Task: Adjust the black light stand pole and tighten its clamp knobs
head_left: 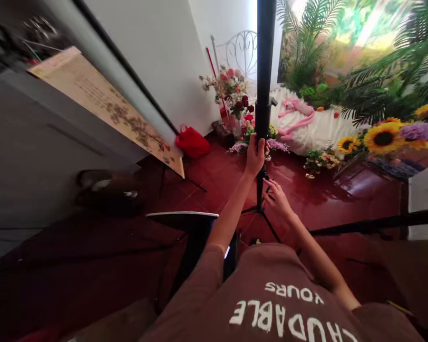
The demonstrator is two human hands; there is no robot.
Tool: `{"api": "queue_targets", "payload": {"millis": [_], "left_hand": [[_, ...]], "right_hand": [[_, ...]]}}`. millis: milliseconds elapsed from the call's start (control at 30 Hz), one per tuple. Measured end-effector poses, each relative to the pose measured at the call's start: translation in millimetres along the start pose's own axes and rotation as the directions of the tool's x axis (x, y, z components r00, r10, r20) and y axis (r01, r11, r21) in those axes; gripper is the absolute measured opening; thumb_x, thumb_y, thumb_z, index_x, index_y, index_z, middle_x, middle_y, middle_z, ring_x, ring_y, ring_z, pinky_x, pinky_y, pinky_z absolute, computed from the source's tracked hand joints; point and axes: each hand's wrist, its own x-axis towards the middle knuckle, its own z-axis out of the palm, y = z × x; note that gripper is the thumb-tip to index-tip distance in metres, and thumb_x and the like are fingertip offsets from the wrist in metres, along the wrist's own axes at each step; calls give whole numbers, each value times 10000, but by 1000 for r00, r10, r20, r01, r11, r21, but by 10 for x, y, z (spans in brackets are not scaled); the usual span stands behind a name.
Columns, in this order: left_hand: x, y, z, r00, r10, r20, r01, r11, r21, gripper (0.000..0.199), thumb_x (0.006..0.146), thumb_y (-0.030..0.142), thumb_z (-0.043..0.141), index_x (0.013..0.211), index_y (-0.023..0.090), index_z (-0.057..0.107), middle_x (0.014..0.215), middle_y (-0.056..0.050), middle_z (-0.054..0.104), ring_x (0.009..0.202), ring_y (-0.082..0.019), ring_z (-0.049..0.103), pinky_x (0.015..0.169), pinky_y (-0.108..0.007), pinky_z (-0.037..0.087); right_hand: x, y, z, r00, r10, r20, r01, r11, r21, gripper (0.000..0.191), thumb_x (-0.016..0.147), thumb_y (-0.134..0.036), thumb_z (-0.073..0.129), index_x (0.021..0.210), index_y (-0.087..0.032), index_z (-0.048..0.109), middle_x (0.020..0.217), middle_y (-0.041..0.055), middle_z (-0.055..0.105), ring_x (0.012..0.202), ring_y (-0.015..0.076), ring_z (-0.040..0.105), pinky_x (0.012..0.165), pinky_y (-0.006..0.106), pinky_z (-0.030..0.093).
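A black tripod light stand (266,61) rises upright right in front of me, its legs spread on the floor. My left hand (256,156) is wrapped round the pole just below a collar with a clamp lever. Lower down, my right hand (277,195) is at a dark knob (265,175) on the stand. Its fingertips touch or nearly touch the knob, with the fingers loosely bent; I cannot make out whether they grip it.
Artificial flowers (231,88) and a red bag (192,141) stand beyond on the red tiled floor (207,173). A painted scroll panel (117,109) leans at left. Sunflowers (383,137) are at right, near a white cloth (328,128) with a pink plush toy (299,111). A dark pole (378,223) crosses at right.
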Motion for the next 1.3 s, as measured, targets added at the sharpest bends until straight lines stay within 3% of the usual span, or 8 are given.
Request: {"api": "queue_targets", "payload": {"millis": [167, 333, 467, 567, 733, 833, 967, 1300], "left_hand": [[-16, -1, -20, 1000, 7, 7, -7, 1000, -3, 381, 893, 589, 446, 940, 221, 533, 685, 28, 570, 568, -62, 528, 560, -187, 436], [-24, -17, -14, 1000, 22, 18, -21, 999, -33, 382, 891, 589, 449, 944, 222, 537, 698, 24, 582, 575, -61, 540, 555, -189, 435], [-21, -49, -12, 1000, 16, 22, -15, 999, -40, 391, 892, 598, 444, 953, 223, 535, 682, 34, 565, 570, -59, 539, 547, -187, 431], [-21, -68, -19, 999, 21, 24, -20, 999, -50, 392, 895, 598, 442, 966, 224, 536, 693, 30, 571, 579, -61, 546, 546, -189, 432], [-18, -50, -52, 999, 21, 49, -20, 999, -29, 391, 914, 584, 421, 994, 222, 547, 735, 17, 598, 614, -67, 572, 591, -198, 456], [-27, -33, -68, 998, 26, 65, -27, 1000, 8, 389, 936, 562, 398, 1033, 223, 564, 777, 8, 623, 681, -80, 608, 677, -216, 487], [-124, -123, -81, 999, 20, 47, -24, 996, 82, 408, 944, 559, 381, 1059, 228, 589, 887, -20, 665, 786, -101, 636, 775, -240, 498], [-659, -699, -253, 981, -190, 44, 176, 958, 225, 483, 858, 614, 509, 1082, 195, 592, 1091, -102, 678, 1022, -202, 645, 923, -329, 476]], "right_hand": [[46, -21, 124, 987, 159, -10, -146, 927, 346, 598, 799, -366, 656, 1366, -250, 505, 1333, 86, 587, 1263, 245, 529, 978, 398, 516], [127, -122, 91, 906, 416, 79, -301, 501, 811, 437, 825, -302, 563, 1259, -251, 557, 1163, 40, 701, 1207, 191, 593, 968, 362, 521], [141, -231, -16, 842, 453, 294, -402, 163, 901, 331, 883, -325, 458, 1137, -182, 615, 1209, 79, 689, 1179, 170, 610, 887, 283, 562], [137, -255, -14, 819, 453, 352, -425, 66, 903, 345, 910, -321, 397, 1130, -162, 611, 1223, 85, 682, 1150, 163, 623, 852, 270, 577], [123, -186, 78, 850, 487, 203, -366, 266, 892, 440, 880, -316, 473, 1320, -293, 458, 1184, 35, 693, 1142, 169, 630, 887, 343, 568], [102, -140, 92, 904, 421, 66, -319, 566, 760, 607, 855, -345, 514, 1427, -397, 315, 1293, 15, 619, 1199, 195, 591, 906, 421, 557], [41, -112, 77, 981, 161, -104, -127, 952, 279, 443, 836, -378, 585, 1276, -326, 569, 1521, 43, 381, 1349, 258, 433, 983, 441, 511], [38, 68, 125, 996, -37, -84, 28, 994, -108, 414, 926, -348, 459, 1303, -237, 588, 1462, 130, 449, 1329, 259, 458, 1001, 438, 505]]}}
